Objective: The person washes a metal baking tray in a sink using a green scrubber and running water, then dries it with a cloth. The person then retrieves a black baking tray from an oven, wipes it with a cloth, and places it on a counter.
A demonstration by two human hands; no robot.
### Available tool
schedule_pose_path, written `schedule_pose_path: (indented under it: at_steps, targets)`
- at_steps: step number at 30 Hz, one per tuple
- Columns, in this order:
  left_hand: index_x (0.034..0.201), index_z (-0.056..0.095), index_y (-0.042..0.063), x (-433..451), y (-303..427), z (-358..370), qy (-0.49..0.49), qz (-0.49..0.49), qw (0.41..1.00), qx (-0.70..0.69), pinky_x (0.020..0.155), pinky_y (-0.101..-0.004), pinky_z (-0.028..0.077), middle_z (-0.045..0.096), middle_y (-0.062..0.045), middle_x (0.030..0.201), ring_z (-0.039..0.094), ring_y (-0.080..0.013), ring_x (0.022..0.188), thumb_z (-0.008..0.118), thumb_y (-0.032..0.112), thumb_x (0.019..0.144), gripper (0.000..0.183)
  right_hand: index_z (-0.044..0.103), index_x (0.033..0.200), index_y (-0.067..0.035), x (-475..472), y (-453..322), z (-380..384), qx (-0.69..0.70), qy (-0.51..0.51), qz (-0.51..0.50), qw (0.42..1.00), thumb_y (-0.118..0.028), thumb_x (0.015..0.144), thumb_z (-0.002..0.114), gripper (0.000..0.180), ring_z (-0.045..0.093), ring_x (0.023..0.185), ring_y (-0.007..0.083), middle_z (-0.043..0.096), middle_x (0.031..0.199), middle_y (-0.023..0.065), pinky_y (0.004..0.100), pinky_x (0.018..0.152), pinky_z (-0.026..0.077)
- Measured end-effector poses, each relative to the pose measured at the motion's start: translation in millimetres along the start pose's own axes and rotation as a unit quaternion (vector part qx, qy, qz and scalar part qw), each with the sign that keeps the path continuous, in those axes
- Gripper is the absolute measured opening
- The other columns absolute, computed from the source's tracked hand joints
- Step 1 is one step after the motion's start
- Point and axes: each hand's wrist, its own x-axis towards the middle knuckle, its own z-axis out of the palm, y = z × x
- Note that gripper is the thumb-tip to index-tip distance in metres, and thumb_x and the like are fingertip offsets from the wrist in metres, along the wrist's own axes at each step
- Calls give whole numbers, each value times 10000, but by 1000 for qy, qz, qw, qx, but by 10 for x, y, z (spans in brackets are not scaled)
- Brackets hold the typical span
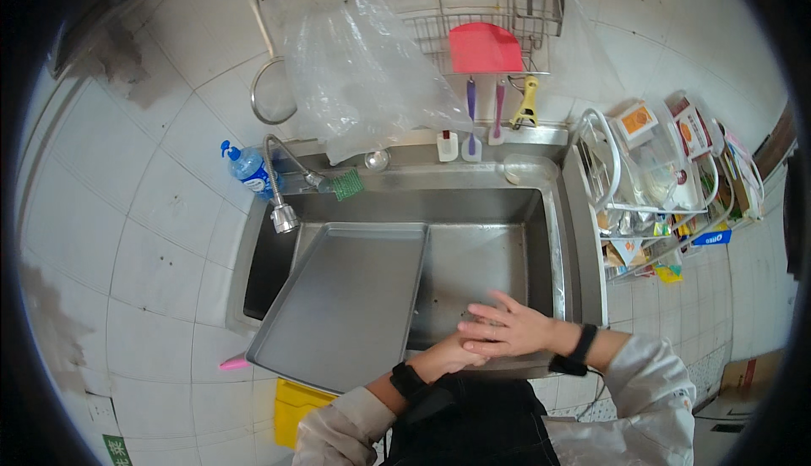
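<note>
My right hand lies across my left hand above the front edge of a stainless steel sink. Its fingers are spread and slightly blurred, and I see nothing held in it. The fingers of my left hand are mostly hidden under the right one. Just left of my hands, a grey metal baking tray rests tilted in the sink, its near end jutting out past the front rim. A gooseneck faucet reaches over the tray's far left side.
A blue soap pump bottle and a green scouring pad are by the faucet. Spatulas, a red dough scraper and a plastic bag hang behind. A loaded rack stands right; a yellow bin sits below the tray.
</note>
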Motion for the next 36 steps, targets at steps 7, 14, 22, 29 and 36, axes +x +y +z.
schedule_pose_path:
  at_steps: [7,14,22,29,36]
  targets:
    - [806,523,60,288,194,-392,96,-123,947,281,384,-236,222,442,34,629,347,-62,482,650,20,719,158,575,958,-22,82,98,438,-117,-88,175,974,-163,706,553,289,595,637,153,512,705,37,259,509,451]
    - [908,549,-32,675,6,-485,221,-33,772,595,708,-439,492,624,-248,865,596,-419,816,572,220,782,283,556,763,-37,-39,228,740,-73,-163,367,913,-122,728,552,92,627,539,236,585,633,110,327,446,489]
    - [833,643,6,840,14,-562,137,-9,648,749,682,-418,521,652,-180,861,640,-337,777,522,99,773,165,646,855,-31,-110,174,824,147,-186,607,758,-154,733,607,177,638,748,361,653,790,183,424,663,522]
    - [1079,492,23,640,88,-278,165,49,647,743,826,-430,476,493,-192,1172,524,-341,1036,669,144,700,436,525,1102,67,-284,-52,787,256,-82,638,721,-233,695,705,536,598,950,393,617,970,277,416,816,481]
    - [1271,429,114,-783,109,-638,394,210,627,638,966,-494,334,380,-178,1305,374,-364,1188,676,192,767,567,290,1262,25,-621,-339,991,437,-49,732,520,-387,917,505,578,584,688,154,608,837,121,277,565,464]
